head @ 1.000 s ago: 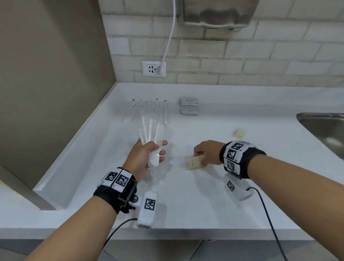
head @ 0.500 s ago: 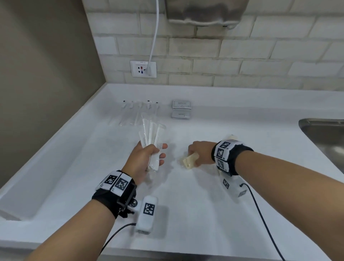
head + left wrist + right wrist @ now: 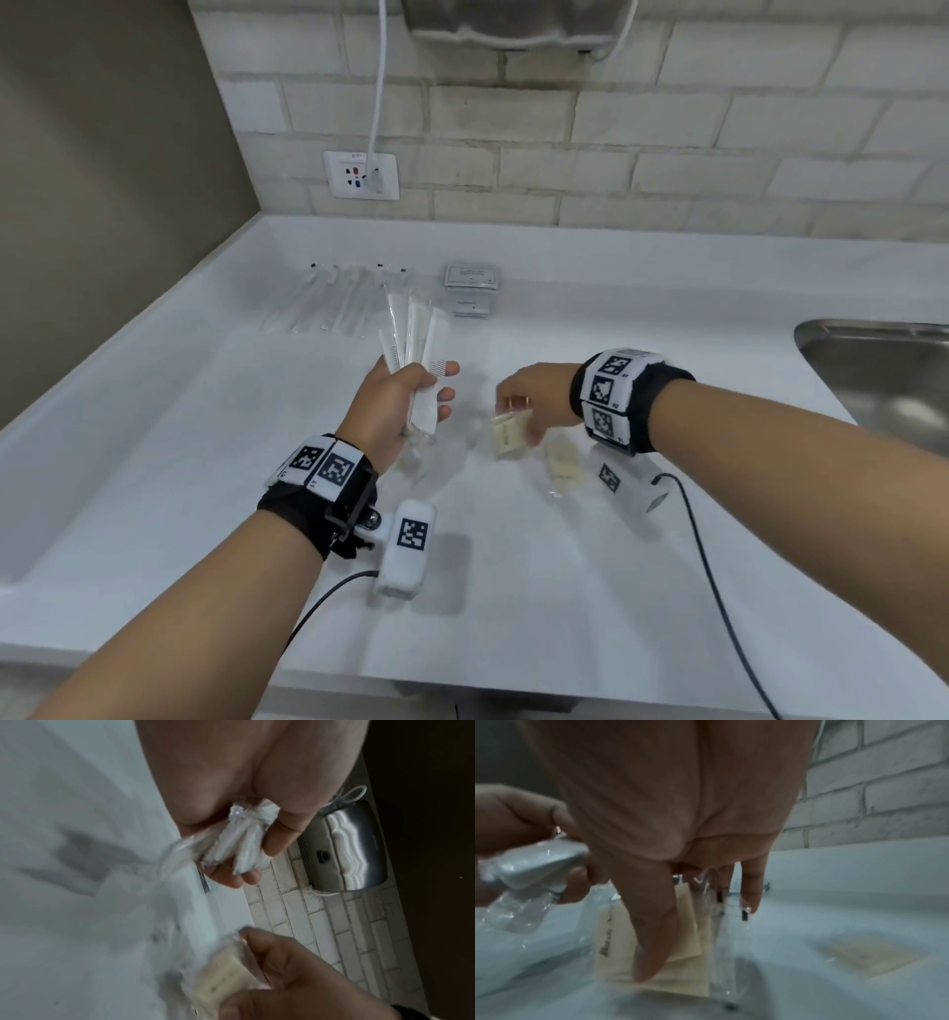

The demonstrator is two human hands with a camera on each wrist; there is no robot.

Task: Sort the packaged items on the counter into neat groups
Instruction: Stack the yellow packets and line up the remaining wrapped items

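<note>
My left hand [image 3: 426, 390] grips a fan of several white combs in clear wrap [image 3: 416, 339] above the counter; the bundle's lower ends [image 3: 239, 841] stick out below the palm. Just to its right, my right hand [image 3: 518, 406] pinches a cream packet in clear wrap [image 3: 508, 434] between thumb and fingers, held a little above the counter [image 3: 618, 953]. A second cream packet [image 3: 565, 462] lies flat on the counter under my right wrist [image 3: 867, 953].
A row of clear-wrapped slim items [image 3: 339, 303] lies at the back left, with two grey sachets [image 3: 470, 288] stacked beside it. A steel sink [image 3: 883, 370] is at the right. A wall outlet [image 3: 359, 174] and a hand dryer [image 3: 513, 20] are on the brick wall.
My right hand has picked the cream packet up off the counter and tipped it on edge. My left hand keeps the same hold on the combs.
</note>
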